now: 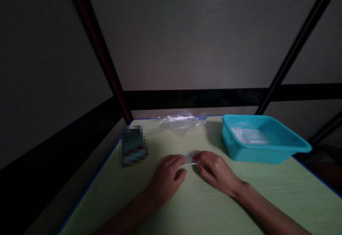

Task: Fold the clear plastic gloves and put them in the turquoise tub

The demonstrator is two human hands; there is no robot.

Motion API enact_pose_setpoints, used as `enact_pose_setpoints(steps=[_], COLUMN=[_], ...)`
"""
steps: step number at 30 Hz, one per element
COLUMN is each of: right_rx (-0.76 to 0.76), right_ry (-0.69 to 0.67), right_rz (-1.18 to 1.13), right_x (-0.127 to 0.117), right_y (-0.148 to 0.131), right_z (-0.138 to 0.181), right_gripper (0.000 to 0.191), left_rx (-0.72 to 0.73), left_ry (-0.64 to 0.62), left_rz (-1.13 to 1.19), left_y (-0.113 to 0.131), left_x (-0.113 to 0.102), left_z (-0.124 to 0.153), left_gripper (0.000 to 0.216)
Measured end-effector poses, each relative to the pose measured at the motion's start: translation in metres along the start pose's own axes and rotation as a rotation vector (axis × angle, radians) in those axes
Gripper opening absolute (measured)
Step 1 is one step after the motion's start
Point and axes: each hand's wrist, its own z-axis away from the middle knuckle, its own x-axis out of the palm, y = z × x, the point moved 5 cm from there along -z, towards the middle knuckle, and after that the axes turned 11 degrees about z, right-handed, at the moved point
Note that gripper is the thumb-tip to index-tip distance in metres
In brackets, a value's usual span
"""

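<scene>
A small, flat piece of clear plastic (190,159), perhaps a folded bag, lies on the table between my two hands. My left hand (167,176) rests on its left end with the fingertips, palm down, the thumb held apart from the fingers. From the other side, my right hand (215,169) touches the right end with its bent fingers, and its thumb is also apart. Fingers cover both ends of the plastic, so its full shape is hidden. Neither hand is visibly wrapped round it.
A turquoise plastic basin (263,153) stands at the right with clear plastic bags (249,135) inside. Crumpled clear plastic (181,121) lies at the far edge. A blurred-out dark item (134,146) is at the left. The light green table (203,210) has blue edging; panelled walls rise behind.
</scene>
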Motion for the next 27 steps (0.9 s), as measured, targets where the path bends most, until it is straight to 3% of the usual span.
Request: enact_pose_setpoints(steps=[4, 9, 14, 17, 20, 24, 27], right_rx=[0.179, 0.319, 0.361, 0.392, 0.433, 0.463, 0.503], right_ry=[0.045, 0.09, 0.102, 0.126, 0.152, 0.128, 0.164], right_rz=[-0.283, -0.414, -0.521, -0.584, -0.655, -0.582, -0.288], right_x=[-0.007, -0.006, -0.013, -0.037, -0.073, -0.123, -0.159], right_y=[0.003, 0.009, 0.005, 0.005, 0.021, 0.071, 0.112], right_z=[0.0, -0.001, -0.002, -0.002, 0.001, 0.014, 0.027], right_gripper=[0.009, 0.012, 0.014, 0.014, 0.017, 0.02, 0.02], left_rx=[-0.079, -0.234, -0.286, -0.295, -0.324, -0.372, -0.362], left_ry=[0.046, 0.107, 0.117, 0.11, 0.098, 0.055, 0.023], left_rz=[0.134, 0.339, 0.502, 0.567, 0.601, 0.609, 0.58], left_y=[0.003, 0.002, 0.001, -0.001, -0.005, -0.012, -0.02], left_x=[-0.004, -0.003, -0.003, -0.004, -0.003, 0.002, 0.004], left_z=[-0.003, -0.004, -0.001, 0.001, 0.0, -0.001, 0.0], left_gripper=[0.017, 0.026, 0.019, 0.016, 0.015, 0.017, 0.017])
